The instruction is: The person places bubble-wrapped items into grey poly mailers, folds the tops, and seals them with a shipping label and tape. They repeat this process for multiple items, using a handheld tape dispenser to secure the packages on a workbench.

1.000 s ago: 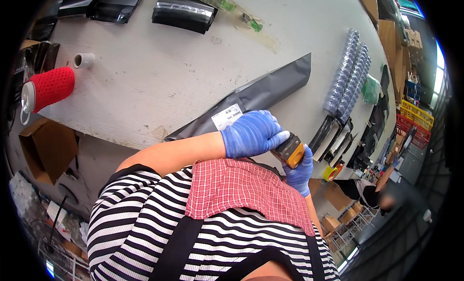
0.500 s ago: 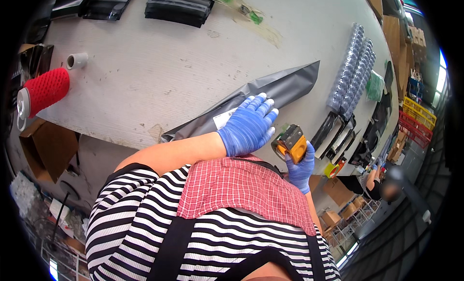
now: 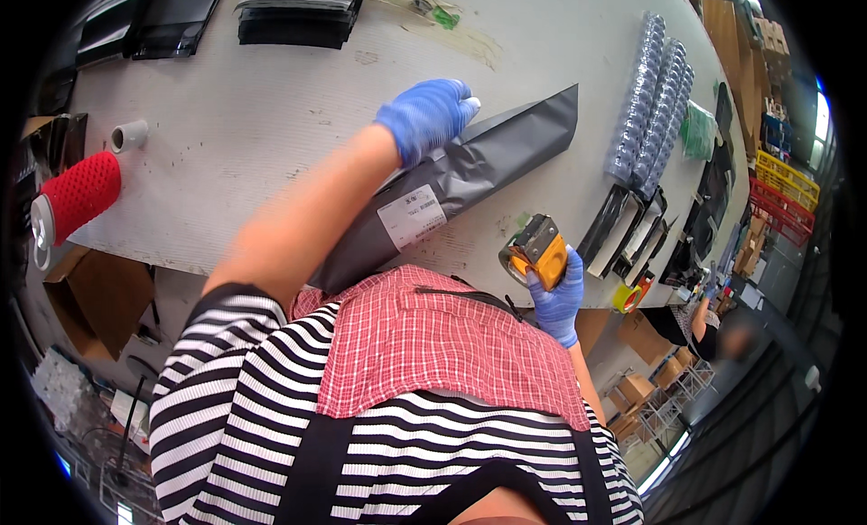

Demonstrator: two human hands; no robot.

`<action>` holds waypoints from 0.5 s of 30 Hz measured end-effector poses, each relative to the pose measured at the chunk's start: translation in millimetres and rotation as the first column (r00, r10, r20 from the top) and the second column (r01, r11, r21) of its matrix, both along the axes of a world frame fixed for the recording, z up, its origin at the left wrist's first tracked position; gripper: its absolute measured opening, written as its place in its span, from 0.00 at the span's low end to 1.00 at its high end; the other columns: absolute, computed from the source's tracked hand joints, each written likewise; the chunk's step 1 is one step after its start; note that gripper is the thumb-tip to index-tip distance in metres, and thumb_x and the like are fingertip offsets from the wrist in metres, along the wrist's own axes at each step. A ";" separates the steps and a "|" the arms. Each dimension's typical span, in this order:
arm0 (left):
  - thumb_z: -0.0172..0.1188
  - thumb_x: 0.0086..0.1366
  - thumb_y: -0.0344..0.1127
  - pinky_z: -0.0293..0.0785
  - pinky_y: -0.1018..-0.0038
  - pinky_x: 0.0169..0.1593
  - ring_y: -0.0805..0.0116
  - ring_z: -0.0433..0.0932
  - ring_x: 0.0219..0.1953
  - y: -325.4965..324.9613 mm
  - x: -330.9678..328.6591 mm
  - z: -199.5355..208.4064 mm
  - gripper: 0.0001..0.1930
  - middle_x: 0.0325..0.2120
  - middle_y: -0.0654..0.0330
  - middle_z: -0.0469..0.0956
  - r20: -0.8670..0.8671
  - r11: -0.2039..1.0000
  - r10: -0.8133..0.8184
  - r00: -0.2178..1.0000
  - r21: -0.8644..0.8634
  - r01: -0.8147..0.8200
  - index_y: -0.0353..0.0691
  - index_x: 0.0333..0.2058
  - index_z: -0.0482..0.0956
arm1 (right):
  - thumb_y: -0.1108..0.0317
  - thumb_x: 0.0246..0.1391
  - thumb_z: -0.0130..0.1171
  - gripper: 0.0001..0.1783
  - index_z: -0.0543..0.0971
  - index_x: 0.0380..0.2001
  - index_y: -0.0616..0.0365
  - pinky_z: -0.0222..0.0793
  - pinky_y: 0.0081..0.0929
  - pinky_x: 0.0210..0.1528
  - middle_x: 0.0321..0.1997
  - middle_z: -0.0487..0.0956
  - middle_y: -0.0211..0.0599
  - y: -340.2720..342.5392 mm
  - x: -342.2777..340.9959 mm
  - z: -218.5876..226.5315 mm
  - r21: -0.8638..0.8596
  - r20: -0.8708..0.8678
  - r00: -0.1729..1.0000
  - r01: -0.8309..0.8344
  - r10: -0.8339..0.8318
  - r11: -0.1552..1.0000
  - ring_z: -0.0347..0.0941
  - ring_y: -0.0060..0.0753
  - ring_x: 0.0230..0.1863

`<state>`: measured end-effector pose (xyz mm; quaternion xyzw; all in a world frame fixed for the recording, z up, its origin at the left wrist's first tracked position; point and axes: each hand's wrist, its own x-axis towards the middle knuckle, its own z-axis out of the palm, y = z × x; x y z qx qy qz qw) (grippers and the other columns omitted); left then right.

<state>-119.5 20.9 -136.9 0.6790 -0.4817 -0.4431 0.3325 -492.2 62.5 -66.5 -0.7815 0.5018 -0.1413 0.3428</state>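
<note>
A dark grey plastic mailing bag (image 3: 488, 164) lies slantwise on the table in front of me, creased, with a white label (image 3: 412, 216) facing up. My left hand (image 3: 424, 120), in a blue glove with white fingertips, is at the bag's far edge. Motion blurs it and its fingers look bent, so whether it grips the edge cannot be made out. In my right hand (image 3: 558, 299), gloved alike, is a yellow tape dispenser (image 3: 540, 254) with a dark metal head. It is held at the table's near edge, right of the bag and apart from it.
Bubble-wrap rolls (image 3: 648, 109) lie at the right, near black bags (image 3: 614, 227) and a tape roll (image 3: 625, 297). Stacks of black bags (image 3: 298, 14) sit along the far side. A red-sleeved bottle (image 3: 83, 198) and white tube (image 3: 130, 135) stand left. Another person (image 3: 709, 331) works farther right.
My left hand has lifted from the middle of the bag and moved away from me to its far edge, uncovering the label. The right hand still holds the tape dispenser.
</note>
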 end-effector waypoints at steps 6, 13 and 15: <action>0.60 0.65 0.43 0.74 0.68 0.43 0.62 0.79 0.33 -23.7 -0.2 -13.8 0.16 0.30 0.52 0.83 -0.145 0.948 -0.244 0.959 0.174 0.268 0.34 0.38 0.83 | 0.68 0.50 0.71 0.35 0.66 0.59 0.59 0.68 0.29 0.57 0.51 0.73 0.35 -3.5 5.2 4.2 0.037 -0.009 1.000 -0.003 0.003 0.999 0.71 0.28 0.53; 0.60 0.67 0.43 0.73 0.75 0.43 0.75 0.75 0.33 -6.9 -10.2 -35.6 0.15 0.29 0.62 0.81 -0.542 0.973 0.007 0.840 0.196 0.118 0.34 0.38 0.83 | 0.67 0.47 0.74 0.39 0.65 0.59 0.60 0.71 0.29 0.54 0.49 0.75 0.39 -12.1 12.3 -1.2 0.088 0.077 0.997 -0.006 -0.001 0.996 0.73 0.31 0.49; 0.60 0.67 0.42 0.72 0.76 0.43 0.75 0.74 0.33 -5.4 -9.7 -30.9 0.15 0.29 0.62 0.81 -0.524 0.978 -0.004 0.852 0.177 0.114 0.34 0.38 0.83 | 0.67 0.47 0.74 0.39 0.65 0.59 0.60 0.71 0.29 0.54 0.49 0.75 0.38 -15.9 13.1 -2.6 0.064 0.060 0.998 -0.027 0.023 0.998 0.73 0.30 0.49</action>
